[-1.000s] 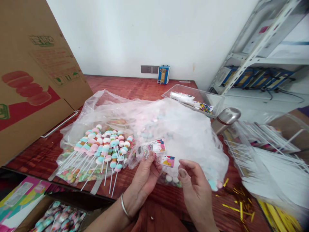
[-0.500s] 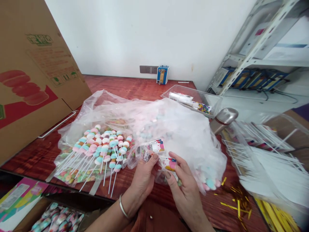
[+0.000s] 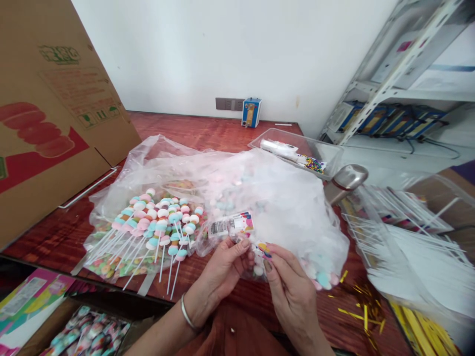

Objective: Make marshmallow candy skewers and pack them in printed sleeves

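Note:
A small printed card in white, pink and yellow is between my two hands. My right hand pinches its right side with thumb and fingers. My left hand, with a silver bangle on its wrist, is closed at the left side; its fingertips partly hide what they grip. Just beyond the left hand, more printed cards lie beside crumpled clear plastic. To the left, candy skewers of pink, white and blue pieces on white sticks rest on a clear bag of ring-shaped candy. A large clear bag of pastel candy lies beyond my hands.
A big cardboard box stands left. At the back right are a clear tray and a metal flask. White sticks fill a container at right, near gold tinsel. An open box of wrapped candy sits below the table edge.
The card between my hands has turned and is more covered by my fingers. My left fingers have curled in and moved slightly right, down from the other cards.

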Motion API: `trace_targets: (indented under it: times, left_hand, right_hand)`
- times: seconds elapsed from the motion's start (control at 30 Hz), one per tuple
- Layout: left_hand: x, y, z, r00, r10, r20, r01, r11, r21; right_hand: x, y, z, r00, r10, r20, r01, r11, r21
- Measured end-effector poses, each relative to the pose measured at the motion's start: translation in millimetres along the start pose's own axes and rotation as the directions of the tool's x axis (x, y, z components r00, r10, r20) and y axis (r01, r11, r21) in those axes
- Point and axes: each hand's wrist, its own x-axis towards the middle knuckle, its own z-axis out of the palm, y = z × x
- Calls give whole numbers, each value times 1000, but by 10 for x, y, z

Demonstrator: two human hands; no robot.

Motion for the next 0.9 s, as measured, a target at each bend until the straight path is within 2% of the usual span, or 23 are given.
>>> trace_targets:
  times: [0.13, 0.23, 0.33, 0.5, 0.6, 0.7, 0.8, 0.9]
  left_hand:
    - [5, 36, -26, 998, -48, 33, 48, 999, -18]
    - [17, 32, -32, 1000, -10, -7, 10, 1000, -29]
    - [19, -15, 1, 995, 54, -84, -61, 994, -90]
    - [1, -95, 67, 990, 99, -98, -109, 988, -105]
    - [3, -88, 59, 990, 94, -107, -103, 991, -84]
    - [20, -50, 40, 981, 98, -168, -115, 989, -95]
    - [31, -15, 37, 971, 88, -222, -123, 981, -150]
    - [23, 11, 33, 982, 82, -169, -105, 985, -135]
  right_hand:
    - [9, 66, -67, 984, -164, 70, 161, 986, 37]
    - [9, 118, -114, 970, -226, 86, 225, 974, 22]
    - [12, 108, -134, 972, -223, 72, 223, 975, 1]
    - [61, 14, -116, 974, -85, 208, 89, 996, -8]
    - [97, 28, -109, 966, -180, 185, 186, 983, -15]
    - [114, 84, -117, 941, -280, 192, 293, 955, -41]
    - [119, 125, -127, 936, -311, 162, 326, 943, -72]
    - [132, 134, -145, 941, -302, 155, 316, 945, -80]
